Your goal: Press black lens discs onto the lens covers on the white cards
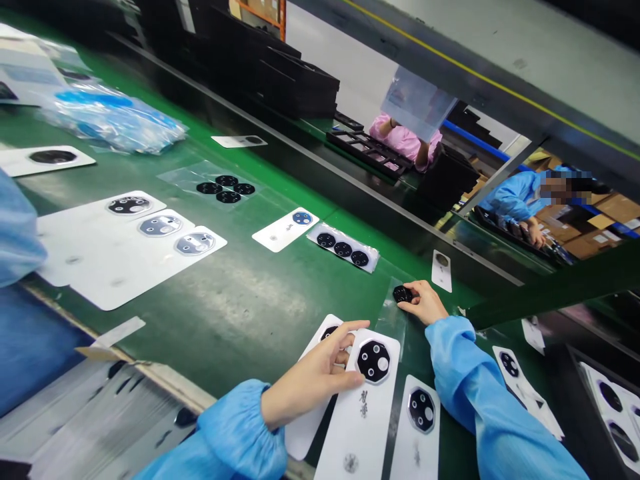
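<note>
My left hand (325, 370) is at the left edge of a white phone back panel (365, 413). Its thumb lies on the front, the index finger reaches over the top, and the other fingertips go out of sight at the edge. A black octagonal camera cover (373, 362) sits on this panel. Thumb and fingers of my right hand (424, 301) pinch a loose black camera cover (401, 294) above a clear plastic film (393, 317). Another white panel (416, 427) lies to the right, and one more (305, 427) is partly under my left hand.
Further left lie a clear sheet with several black covers (229, 190), a strip with three covers (343, 249), overlapping white panels (125, 260) and plastic bags (115, 117). A black tray (570, 380) stands right. Across the bench are two people, in pink (400, 137) and blue sleeves (513, 197).
</note>
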`<state>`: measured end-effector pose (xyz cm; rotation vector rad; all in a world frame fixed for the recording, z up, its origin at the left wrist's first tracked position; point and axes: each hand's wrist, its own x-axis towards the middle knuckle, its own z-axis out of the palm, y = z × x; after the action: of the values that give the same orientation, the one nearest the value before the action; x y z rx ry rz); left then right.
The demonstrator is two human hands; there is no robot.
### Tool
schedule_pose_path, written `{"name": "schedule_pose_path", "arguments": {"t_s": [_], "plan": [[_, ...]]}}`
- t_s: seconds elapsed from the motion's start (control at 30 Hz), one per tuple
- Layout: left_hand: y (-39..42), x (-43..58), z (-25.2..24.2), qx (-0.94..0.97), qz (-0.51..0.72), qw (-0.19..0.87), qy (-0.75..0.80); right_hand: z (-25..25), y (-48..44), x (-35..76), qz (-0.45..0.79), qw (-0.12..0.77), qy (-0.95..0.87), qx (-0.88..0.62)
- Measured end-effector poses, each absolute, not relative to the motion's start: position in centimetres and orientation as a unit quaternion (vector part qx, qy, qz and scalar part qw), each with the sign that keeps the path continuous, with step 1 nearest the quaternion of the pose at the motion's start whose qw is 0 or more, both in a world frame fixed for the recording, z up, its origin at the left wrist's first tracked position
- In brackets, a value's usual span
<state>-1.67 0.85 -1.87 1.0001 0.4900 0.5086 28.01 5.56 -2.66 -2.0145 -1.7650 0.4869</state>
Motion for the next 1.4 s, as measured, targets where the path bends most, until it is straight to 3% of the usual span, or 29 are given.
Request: {"name": "schedule_pose_path", "arguments": {"t_s": [0.33,0.53,0.87,1.4], "plan": [[1.0,-1.6,-1.6,0.429,0.246,0.844,0.206,-1.0,5.0,27.9,0.209,0.28,-0.601,-0.719],[1.0,-1.7,-1.4,0.432,0.244,0.841,0.215,2.7,3.5,27.2,0.197,0.315,-0.612,-0.698],[1.1,-1.6,-1.7,0.433,0.249,0.838,0.218,6.1,-1.5,23.4,0.287,0.302,-0.601,-0.682],[0.8,-1.4,-1.6,0.473,0.275,0.803,0.234,5.9,-3.1,21.3,0.207,0.257,-0.665,-0.67]]}}
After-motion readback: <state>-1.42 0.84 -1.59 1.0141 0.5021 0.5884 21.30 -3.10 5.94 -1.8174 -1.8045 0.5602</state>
